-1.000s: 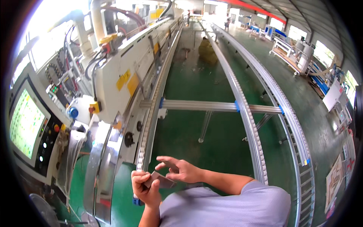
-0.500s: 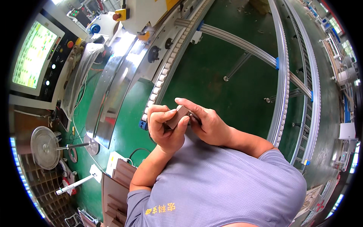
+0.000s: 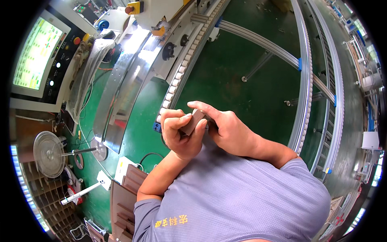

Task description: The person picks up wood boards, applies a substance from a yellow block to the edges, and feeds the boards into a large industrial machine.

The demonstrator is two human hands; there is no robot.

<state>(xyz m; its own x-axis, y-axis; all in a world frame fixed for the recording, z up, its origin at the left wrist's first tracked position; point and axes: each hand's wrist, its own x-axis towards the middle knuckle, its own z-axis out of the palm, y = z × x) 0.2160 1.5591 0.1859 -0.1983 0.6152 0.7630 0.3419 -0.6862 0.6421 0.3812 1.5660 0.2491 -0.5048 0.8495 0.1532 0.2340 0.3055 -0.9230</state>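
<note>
A small brown block (image 3: 193, 122) with flat faces and straight edges is pinched between the thumb and curled fingers of my left hand (image 3: 177, 135), held in front of my chest. My right hand (image 3: 229, 131) is close against the block's right side. Its index finger reaches out over the block's top end, while the other fingers curl inward. A dark gap shows between the two hands, and whatever the right fingers grip there is hidden.
A roller conveyor rail (image 3: 177, 76) runs just beyond my hands, with an aluminium frame (image 3: 304, 80) to the right. A machine screen (image 3: 38, 52) stands far left, near a round disc on a stand (image 3: 49, 154). Brown panels (image 3: 123, 205) rest at lower left.
The view has shifted slightly, and both hands sit a little further right in it. The block has turned a bit, showing more of its broad face. My left hand keeps its pinch.
</note>
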